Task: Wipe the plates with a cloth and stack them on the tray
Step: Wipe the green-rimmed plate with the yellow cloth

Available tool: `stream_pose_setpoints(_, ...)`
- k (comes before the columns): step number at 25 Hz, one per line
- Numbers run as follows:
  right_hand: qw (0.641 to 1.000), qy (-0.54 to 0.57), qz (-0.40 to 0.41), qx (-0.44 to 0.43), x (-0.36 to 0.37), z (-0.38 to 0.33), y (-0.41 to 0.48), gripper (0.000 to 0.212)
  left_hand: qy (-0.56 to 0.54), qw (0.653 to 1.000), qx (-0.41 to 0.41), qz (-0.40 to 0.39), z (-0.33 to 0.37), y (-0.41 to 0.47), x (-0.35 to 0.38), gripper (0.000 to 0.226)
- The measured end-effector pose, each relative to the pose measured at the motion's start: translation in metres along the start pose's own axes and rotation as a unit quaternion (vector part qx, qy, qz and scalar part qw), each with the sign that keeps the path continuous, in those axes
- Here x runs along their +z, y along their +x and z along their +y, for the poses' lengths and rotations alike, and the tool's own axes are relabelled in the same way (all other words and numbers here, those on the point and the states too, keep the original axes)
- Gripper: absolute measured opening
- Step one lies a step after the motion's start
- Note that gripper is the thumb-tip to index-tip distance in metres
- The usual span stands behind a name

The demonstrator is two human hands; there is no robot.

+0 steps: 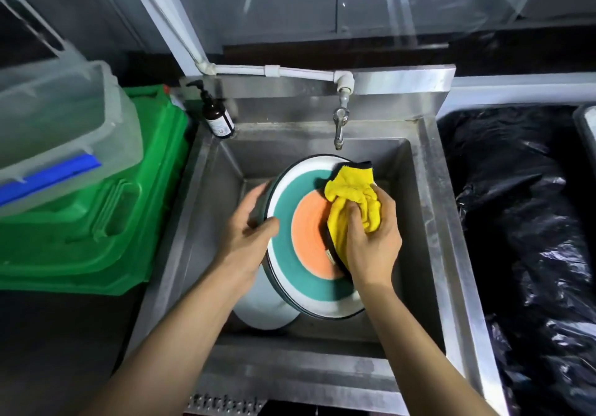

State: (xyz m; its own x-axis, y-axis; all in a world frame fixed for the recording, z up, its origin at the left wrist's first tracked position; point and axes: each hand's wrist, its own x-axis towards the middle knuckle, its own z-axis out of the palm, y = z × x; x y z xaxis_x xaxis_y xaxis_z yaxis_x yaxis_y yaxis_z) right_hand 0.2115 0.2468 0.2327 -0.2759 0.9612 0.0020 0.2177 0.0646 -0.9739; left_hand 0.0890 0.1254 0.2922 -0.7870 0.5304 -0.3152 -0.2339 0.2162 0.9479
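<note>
Green crate [96,222] with a clear plastic tub [58,119] on top stands left of the steel sink [429,190], and a dark pump bottle [217,116] sits at the sink's back left corner. Over the sink basin, the left hand [248,232] grips the left rim of a tilted plate [309,238] with white, teal and orange rings. The right hand [371,235] clenches a yellow cloth [351,199] against the plate's right side, below the tap [340,125]; black plastic sheeting [522,222] lies right of the sink.

L hand [248,232] gripping, R hand [371,238] fisted; both arms extended.
</note>
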Motion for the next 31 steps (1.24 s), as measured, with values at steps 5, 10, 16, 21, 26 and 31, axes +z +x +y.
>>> stream_pose_setpoints(5, 0.993, 0.050, -0.088, -0.055, 0.027, -0.033, -0.016, 0.043, 0.008, 0.998, 0.035, -0.053, 0.011, -0.015, -0.003, 0.070)
stream_pose_setpoints(10, 0.969, 0.034, -0.168, -0.176, 0.034, -0.044, -0.019, 0.043, 0.004, 0.997, 0.063, -0.044, 0.023, -0.013, -0.016, 0.073)
stream_pose_setpoints(16, 0.977, 0.070, -0.133, -0.148, 0.044, -0.058, -0.008, 0.034, 0.028, 0.997, 0.065, -0.038, 0.038, -0.015, -0.018, 0.075)
stream_pose_setpoints(21, 0.955, 0.093, -0.191, -0.206, 0.053, -0.066, -0.028, 0.046, 0.045, 0.994, 0.100, 0.001, 0.051, -0.007, -0.022, 0.078)
stream_pose_setpoints(26, 0.959, 0.132, -0.168, -0.188, 0.060, -0.071, -0.030, 0.045, 0.091, 0.984, 0.154, -0.013, 0.061, -0.010, -0.023, 0.080)
stream_pose_setpoints(31, 0.965, 0.169, -0.138, -0.146, 0.064, -0.078, -0.038, 0.050, 0.175, 0.960, 0.214, -0.050, 0.078, -0.013, -0.021, 0.082)
